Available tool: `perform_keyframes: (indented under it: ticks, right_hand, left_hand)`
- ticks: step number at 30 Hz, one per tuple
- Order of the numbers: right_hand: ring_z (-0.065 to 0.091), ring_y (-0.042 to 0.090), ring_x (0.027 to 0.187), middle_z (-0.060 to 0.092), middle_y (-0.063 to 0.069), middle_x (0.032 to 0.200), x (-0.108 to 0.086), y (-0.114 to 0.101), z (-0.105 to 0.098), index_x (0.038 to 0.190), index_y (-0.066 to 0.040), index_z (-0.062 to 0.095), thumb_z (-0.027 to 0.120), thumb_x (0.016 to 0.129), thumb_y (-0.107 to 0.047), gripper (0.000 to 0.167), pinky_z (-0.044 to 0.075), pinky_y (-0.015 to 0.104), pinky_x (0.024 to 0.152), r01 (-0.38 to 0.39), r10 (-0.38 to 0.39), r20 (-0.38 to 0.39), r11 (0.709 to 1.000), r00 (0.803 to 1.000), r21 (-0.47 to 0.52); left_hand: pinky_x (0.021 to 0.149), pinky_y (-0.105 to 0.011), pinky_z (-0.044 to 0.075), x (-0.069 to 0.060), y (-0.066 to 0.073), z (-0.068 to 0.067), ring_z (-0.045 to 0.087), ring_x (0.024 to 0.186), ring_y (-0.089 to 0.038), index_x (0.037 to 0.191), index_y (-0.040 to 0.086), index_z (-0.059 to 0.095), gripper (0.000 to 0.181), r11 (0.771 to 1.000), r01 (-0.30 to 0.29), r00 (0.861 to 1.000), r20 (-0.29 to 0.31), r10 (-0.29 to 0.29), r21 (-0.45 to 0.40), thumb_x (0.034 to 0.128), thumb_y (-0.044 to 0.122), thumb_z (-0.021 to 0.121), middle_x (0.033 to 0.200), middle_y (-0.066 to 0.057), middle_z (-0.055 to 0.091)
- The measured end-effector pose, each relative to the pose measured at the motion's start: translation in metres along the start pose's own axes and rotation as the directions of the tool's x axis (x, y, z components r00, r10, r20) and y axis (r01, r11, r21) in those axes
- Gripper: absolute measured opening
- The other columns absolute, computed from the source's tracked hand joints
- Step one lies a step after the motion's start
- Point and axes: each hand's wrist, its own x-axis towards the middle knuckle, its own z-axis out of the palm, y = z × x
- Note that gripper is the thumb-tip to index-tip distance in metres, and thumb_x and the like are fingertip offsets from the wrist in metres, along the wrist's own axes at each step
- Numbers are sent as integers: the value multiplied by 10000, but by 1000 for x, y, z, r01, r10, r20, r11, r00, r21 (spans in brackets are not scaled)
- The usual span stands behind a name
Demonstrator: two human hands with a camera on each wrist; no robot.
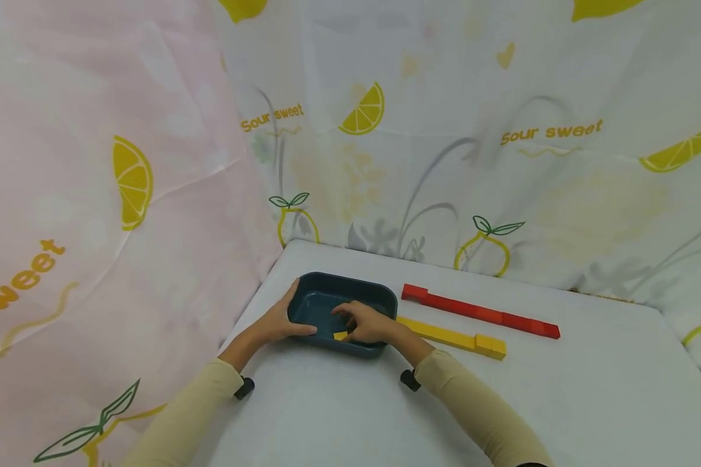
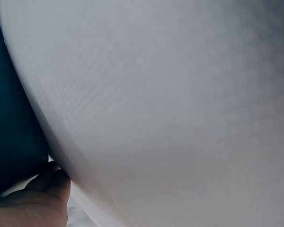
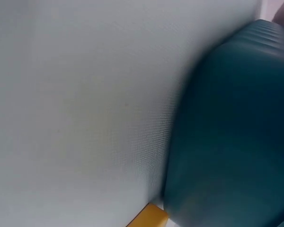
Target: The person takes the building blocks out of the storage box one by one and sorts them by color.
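A dark teal rectangular bin (image 1: 321,285) sits on the white table. My left hand (image 1: 277,321) grips its left end, with the thumb along the near rim and the fingers at the far left side. In the left wrist view, some fingers (image 2: 52,182) show beside the bin's dark wall (image 2: 14,109). My right hand (image 1: 367,322) reaches over the right rim into the bin, fingers curled downward. A small yellow block (image 1: 340,336) is at its thumb and appears pinched; the hand partly hides it. The right wrist view shows mostly the bin's outer wall (image 3: 227,127).
Right of the bin, a row of yellow blocks (image 1: 450,335) runs along the white table (image 1: 339,408). Behind it lies a longer row of red blocks (image 1: 479,312). Lemon-printed cloth (image 1: 420,162) hangs behind the table and at its left.
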Motion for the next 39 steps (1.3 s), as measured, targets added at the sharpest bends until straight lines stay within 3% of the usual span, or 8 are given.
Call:
perform_keyframes:
  ticks: [8, 12, 17, 27, 39]
  right_hand:
    - [624, 228, 1094, 544, 120, 1326, 8, 2, 2, 1377, -155, 552, 786, 837, -107, 590, 530, 373, 964, -1, 2, 27, 999, 1000, -40]
    - [599, 239, 1082, 540, 133, 1278, 12, 4, 8, 1349, -116, 580, 746, 840, -40, 541, 528, 371, 948, 36, -35, 29, 999, 999, -37]
    - [580, 201, 1013, 560, 100, 1203, 15, 9, 14, 1261, -102, 641, 763, 830, -41, 452, 530, 315, 892, 31, -30, 9, 999, 1000, -29]
    - [568, 178, 984, 619, 76, 1072, 23, 5, 12, 1092, -60, 729, 791, 809, -68, 290, 532, 288, 841, 5, -7, -46, 999, 999, -42]
    - [600, 166, 983, 687, 75, 1186, 24, 6, 11, 1185, -80, 679, 763, 875, -195, 341, 526, 348, 961, 25, -9, -118, 991, 993, 134]
  left_hand:
    - [1173, -651, 200, 1, 0, 0, 93, 1516, -425, 1590, 269, -105, 1277, 1000, -9, 1000, 5, 9, 9, 749, 421, 844, 1672, -146, -5]
    - [1175, -652, 194, 1, -1, 2, 87, 1518, -420, 1591, 253, -103, 1280, 1000, -13, 1000, 6, 13, 1, 748, 419, 844, 1672, -143, -10]
    - [1175, -656, 186, 0, -1, 5, 74, 1519, -418, 1589, 259, -109, 1289, 1000, -13, 1000, 22, 14, -19, 743, 438, 846, 1674, -134, -15]
    - [1181, -647, 183, 0, 0, -1, 85, 1521, -403, 1591, 271, -99, 1301, 1000, -4, 1000, 7, 4, -21, 723, 451, 854, 1674, -134, -16]
    - [1179, -658, 165, 1, -1, 0, 85, 1519, -414, 1593, 275, -84, 1298, 1000, -5, 1000, 3, 5, -7, 717, 463, 856, 1674, -136, -11]
